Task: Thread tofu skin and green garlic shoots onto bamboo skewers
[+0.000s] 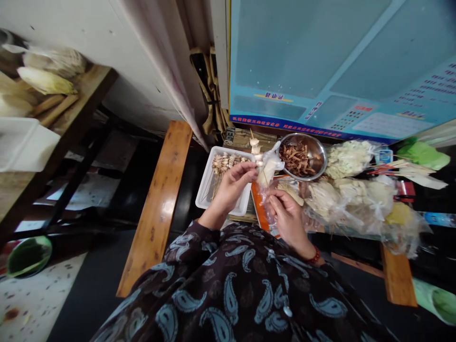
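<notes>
A bamboo skewer threaded with pale, folded food pieces (pixel 255 146) points up and away from me, its bare tip at the far end. My left hand (pixel 233 185) is closed in a pinch at the lower pieces on it. My right hand (pixel 287 216) has thumb and finger pinched on the stick's lower end. Just beyond my hands is a clear plastic bag (pixel 271 166) with pale food inside, partly behind the stick. Left of them, a white tray (pixel 200 192) holds several filled skewers (pixel 228 161), partly covered by my left hand and wrist.
A steel bowl (pixel 323 154) of brown strips stands beyond my right hand. Bagged pale food (pixel 324 197), loose sticks (pixel 388 167) and a green leafy piece (pixel 425 154) lie rightward. A wooden bench (pixel 160 204) is at left, a blue poster board (pixel 285 57) behind.
</notes>
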Demonstrator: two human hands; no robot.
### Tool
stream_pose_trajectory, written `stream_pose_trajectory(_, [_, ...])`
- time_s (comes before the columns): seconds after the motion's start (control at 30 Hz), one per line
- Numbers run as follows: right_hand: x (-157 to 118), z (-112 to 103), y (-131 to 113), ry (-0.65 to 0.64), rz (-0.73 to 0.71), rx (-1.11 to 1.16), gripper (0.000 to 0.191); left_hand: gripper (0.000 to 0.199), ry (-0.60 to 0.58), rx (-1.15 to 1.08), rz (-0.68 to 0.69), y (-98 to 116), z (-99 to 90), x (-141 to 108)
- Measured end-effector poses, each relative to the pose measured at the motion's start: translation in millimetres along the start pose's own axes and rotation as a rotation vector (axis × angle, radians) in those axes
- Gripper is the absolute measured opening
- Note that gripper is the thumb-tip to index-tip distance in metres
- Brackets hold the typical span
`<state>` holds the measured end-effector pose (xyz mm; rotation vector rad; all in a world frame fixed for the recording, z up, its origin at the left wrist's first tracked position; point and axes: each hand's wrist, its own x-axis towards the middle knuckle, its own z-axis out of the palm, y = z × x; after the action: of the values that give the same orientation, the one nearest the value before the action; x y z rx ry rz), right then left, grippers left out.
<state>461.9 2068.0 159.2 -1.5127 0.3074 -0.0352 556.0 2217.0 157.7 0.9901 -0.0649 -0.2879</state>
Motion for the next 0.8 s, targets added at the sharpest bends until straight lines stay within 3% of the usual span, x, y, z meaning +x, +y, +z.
stream_pose_trajectory(0.3, [-17, -10, -6, -0.026, 0.028, 0.083, 0.014, 0.035, -0.042, -0.122, 0.1, 26, 14.1, -2])
stream_pose_trajectory(0.8, [-25, -16, -15, -0.003, -0.094, -0.194, 0.021, 0.027, 0.018, -0.2, 0.195, 38, 33.1, -15])
